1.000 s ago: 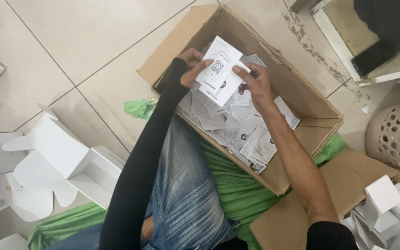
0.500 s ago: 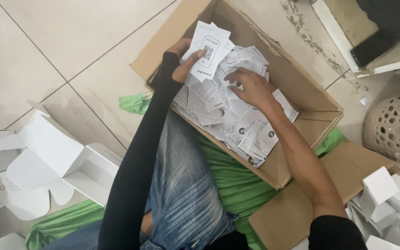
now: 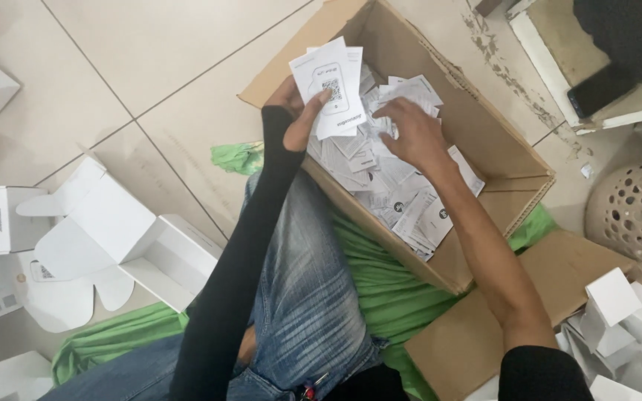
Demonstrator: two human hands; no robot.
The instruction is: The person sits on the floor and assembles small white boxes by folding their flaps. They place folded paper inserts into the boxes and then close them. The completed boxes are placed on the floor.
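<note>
Over the open cardboard box on the floor, the left hand has its grip pinched shut on a small stack of white paper cards, held up at the box's left edge. The right hand lies flat, fingers spread apart, on the pile of cards inside. Folded white boxes sit far left.

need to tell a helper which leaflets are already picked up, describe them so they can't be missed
Start at the open brown cardboard box on the tiled floor, full of loose white leaflets. At its near-left rim, the left hand in a black sleeve holds a small stack of leaflets: the only ones lifted upright above the pile.
</note>
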